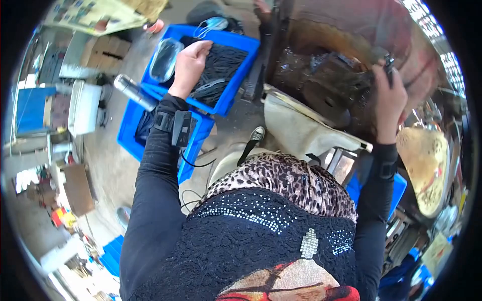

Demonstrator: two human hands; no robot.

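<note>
My left hand (190,66) is closed, fingers curled together, above a blue bin (232,98) filled with dark flat strips (223,65). Whatever its fingers may hold is too small to make out. My right hand (391,98) is raised at the right, thumb and fingers closed around a small dark metal piece (388,66). Beyond that hand stands a worn reddish machine housing (346,22). Its grimy cavity (326,93) holds dark, oily-looking parts. Whether the metal piece is attached to the machine I cannot tell.
A clear plastic container (164,60) and a steel flask (134,92) sit by the bins. A second blue bin (129,126) stands nearer. A pale tray-like panel (296,123) lies below the machine opening. A stained board (423,163) is at the right; boxes (103,51) stand far left.
</note>
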